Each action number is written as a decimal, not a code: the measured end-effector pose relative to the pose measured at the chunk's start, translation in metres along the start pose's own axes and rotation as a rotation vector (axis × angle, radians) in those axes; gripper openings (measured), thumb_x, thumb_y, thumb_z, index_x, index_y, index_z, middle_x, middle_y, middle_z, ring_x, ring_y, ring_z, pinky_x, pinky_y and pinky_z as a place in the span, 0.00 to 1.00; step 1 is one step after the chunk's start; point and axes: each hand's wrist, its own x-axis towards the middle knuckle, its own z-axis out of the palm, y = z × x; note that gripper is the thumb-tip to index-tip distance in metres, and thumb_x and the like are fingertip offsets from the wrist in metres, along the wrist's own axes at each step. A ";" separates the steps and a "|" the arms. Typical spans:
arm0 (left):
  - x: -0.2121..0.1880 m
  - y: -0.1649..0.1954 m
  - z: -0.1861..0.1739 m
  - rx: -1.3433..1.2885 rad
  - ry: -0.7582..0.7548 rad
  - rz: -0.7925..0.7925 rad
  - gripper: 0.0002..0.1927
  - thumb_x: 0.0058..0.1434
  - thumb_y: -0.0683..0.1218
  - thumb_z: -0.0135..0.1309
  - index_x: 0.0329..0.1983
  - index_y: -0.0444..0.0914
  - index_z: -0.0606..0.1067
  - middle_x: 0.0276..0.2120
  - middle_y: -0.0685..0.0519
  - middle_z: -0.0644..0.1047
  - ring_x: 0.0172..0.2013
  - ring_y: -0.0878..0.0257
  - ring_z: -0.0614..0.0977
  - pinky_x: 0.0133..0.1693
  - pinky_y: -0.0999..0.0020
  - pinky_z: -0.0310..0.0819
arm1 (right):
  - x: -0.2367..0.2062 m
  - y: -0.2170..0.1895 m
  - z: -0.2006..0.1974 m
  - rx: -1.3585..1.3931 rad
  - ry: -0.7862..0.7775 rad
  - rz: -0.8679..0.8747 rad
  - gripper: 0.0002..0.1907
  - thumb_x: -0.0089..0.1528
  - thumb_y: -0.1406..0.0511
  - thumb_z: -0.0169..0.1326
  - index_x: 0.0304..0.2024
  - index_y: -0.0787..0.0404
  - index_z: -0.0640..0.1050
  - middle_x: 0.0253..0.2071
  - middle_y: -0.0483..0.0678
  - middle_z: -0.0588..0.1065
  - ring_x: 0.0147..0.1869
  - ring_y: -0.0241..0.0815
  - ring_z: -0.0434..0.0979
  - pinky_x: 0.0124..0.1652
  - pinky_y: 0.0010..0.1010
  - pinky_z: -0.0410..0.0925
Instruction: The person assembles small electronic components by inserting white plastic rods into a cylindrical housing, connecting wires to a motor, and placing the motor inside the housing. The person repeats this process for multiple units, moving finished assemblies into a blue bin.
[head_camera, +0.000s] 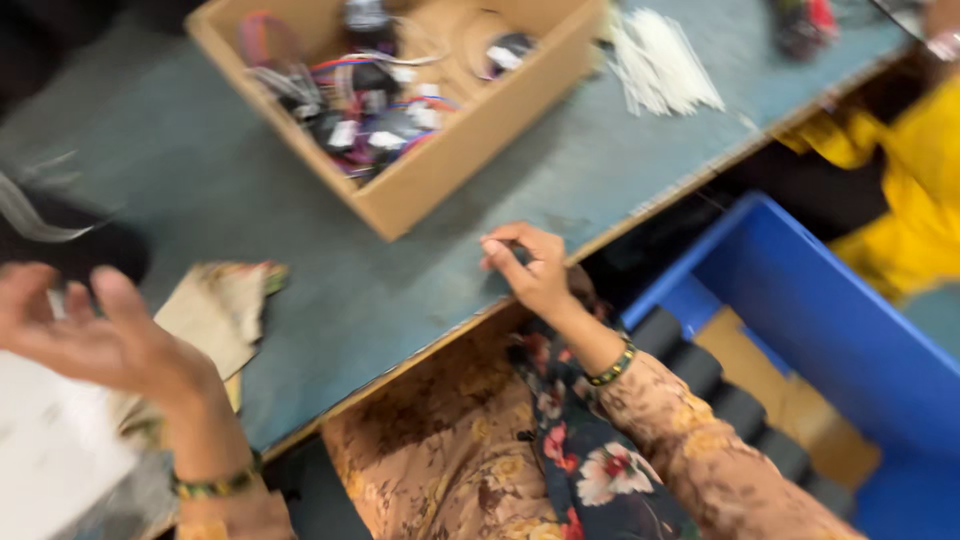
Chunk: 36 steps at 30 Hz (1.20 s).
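My left hand (95, 335) hovers palm up over the near left of the grey-green table (200, 170), fingers spread and holding nothing. Just beyond it lies a folded brown paper piece (225, 305). My right hand (528, 265) rests at the table's front edge with its fingers curled; a small dark thing may be pinched between them, but blur hides it. A cardboard box (440, 165) with several dark parts and coloured wires stands at the back middle.
A bundle of white ties (660, 65) lies at the back right. A blue plastic crate (830, 330) sits below the table on the right. Another person in yellow (915, 190) is at the far right. White sheets (50, 450) lie at the near left.
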 end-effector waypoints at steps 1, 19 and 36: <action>-0.017 0.020 0.018 -0.043 -0.113 0.020 0.23 0.74 0.38 0.60 0.66 0.39 0.63 0.58 0.49 0.67 0.56 0.61 0.71 0.58 0.65 0.68 | -0.009 0.002 -0.005 0.121 0.022 0.039 0.11 0.69 0.64 0.55 0.38 0.68 0.80 0.30 0.48 0.78 0.33 0.34 0.80 0.36 0.24 0.73; -0.145 0.111 0.181 -0.383 -1.117 -0.560 0.13 0.70 0.36 0.55 0.57 0.33 0.72 0.43 0.48 0.81 0.41 0.66 0.82 0.47 0.73 0.76 | -0.283 0.120 -0.352 -0.514 0.709 0.814 0.15 0.69 0.57 0.54 0.37 0.63 0.81 0.31 0.48 0.81 0.33 0.36 0.81 0.36 0.29 0.71; -0.153 0.099 0.162 -0.340 -1.142 -0.554 0.05 0.78 0.33 0.55 0.53 0.28 0.73 0.45 0.46 0.79 0.44 0.64 0.83 0.51 0.73 0.78 | -0.525 0.019 -0.400 -0.937 1.056 1.637 0.41 0.61 0.39 0.52 0.61 0.65 0.71 0.60 0.64 0.70 0.64 0.63 0.70 0.57 0.52 0.63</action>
